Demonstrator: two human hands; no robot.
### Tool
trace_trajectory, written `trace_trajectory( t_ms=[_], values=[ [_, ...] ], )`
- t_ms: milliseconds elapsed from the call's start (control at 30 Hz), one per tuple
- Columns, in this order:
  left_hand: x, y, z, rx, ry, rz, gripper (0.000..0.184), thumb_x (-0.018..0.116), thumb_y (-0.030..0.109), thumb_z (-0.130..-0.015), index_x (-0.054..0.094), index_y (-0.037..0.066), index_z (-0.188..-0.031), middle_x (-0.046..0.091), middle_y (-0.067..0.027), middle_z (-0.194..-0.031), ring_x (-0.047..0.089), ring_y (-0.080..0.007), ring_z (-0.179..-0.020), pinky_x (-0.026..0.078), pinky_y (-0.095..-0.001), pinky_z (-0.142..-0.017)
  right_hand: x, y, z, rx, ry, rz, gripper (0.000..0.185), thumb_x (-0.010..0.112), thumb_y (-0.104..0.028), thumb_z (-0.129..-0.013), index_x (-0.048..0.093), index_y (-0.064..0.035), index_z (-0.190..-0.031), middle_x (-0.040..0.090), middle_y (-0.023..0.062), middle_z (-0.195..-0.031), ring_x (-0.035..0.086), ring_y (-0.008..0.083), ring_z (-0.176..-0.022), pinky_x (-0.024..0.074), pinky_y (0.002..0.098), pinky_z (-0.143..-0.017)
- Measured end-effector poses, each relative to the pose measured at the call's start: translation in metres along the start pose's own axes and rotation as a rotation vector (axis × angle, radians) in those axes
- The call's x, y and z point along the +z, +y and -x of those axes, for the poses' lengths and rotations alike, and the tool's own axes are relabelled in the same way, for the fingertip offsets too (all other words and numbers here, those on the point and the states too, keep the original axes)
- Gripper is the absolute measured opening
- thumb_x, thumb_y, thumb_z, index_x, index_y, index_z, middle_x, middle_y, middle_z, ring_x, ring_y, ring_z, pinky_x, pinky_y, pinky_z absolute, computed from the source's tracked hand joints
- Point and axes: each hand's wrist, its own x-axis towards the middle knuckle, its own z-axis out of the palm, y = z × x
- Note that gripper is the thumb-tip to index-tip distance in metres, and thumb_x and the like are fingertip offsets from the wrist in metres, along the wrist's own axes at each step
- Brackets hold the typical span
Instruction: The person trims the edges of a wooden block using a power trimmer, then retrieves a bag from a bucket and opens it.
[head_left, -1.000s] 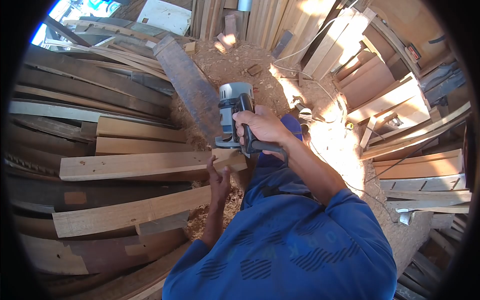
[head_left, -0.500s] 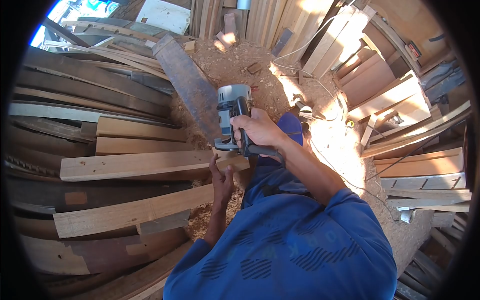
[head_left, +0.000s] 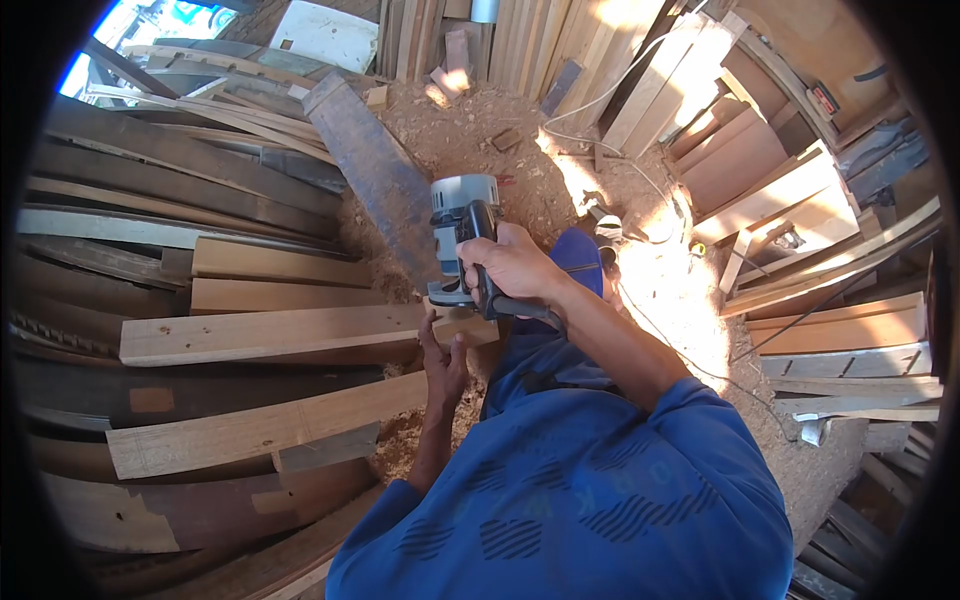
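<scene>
My right hand is wrapped around the black handle of a grey power router. The router's base rests at the right end of a pale wooden board, and I cannot make out its bit. My left hand is just below that board end, thumb and fingers apart. Its fingertips are at the board's near edge; whether they press on it is hard to tell. A second pale board lies nearer to me, to the left of the left forearm.
Stacked planks fill the left side. A wide dark plank slants across the shaving-covered floor. Upright boards stand at the back. A cable runs over the floor, and more timber is piled at right.
The router and my right hand have shifted very slightly to the left and down. My left hand and the boards stay practically where they were.
</scene>
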Motion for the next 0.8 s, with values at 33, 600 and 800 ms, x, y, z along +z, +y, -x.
trace_trajectory(
  t_ms=[33, 600, 800],
  values=[
    [0.0, 0.004, 0.0, 0.002, -0.001, 0.002, 0.059, 0.056, 0.012, -0.1, 0.026, 0.002, -0.151, 0.038, -0.0206, -0.146, 0.041, -0.0272, -0.133, 0.035, -0.037, -0.11, -0.001, 0.002, -0.001, -0.008, -0.003, -0.002, 0.015, 0.061, -0.014, -0.09, 0.061, 0.0005, -0.088, 0.061, 0.0085, -0.067, 0.06, 0.0167, -0.055, 0.0528, 0.0338, -0.051],
    [0.002, 0.01, -0.002, 0.047, -0.003, -0.023, 0.058, 0.056, 0.013, -0.1, 0.028, 0.003, -0.151, 0.043, -0.022, -0.144, 0.045, -0.0262, -0.129, 0.039, -0.0362, -0.106, -0.003, -0.005, 0.003, 0.032, 0.04, 0.014, 0.017, 0.06, -0.015, -0.091, 0.062, 0.0023, -0.089, 0.062, 0.0091, -0.067, 0.062, 0.0177, -0.056, 0.0528, 0.0339, -0.051],
    [0.002, 0.012, -0.003, 0.038, -0.026, -0.037, 0.057, 0.052, 0.013, -0.103, 0.026, 0.007, -0.153, 0.038, -0.0196, -0.148, 0.045, -0.0254, -0.131, 0.038, -0.0378, -0.108, -0.003, -0.006, 0.003, 0.024, 0.037, 0.031, 0.017, 0.06, -0.014, -0.09, 0.062, 0.0024, -0.088, 0.062, 0.009, -0.068, 0.061, 0.0175, -0.056, 0.0528, 0.0338, -0.051]
  ],
)
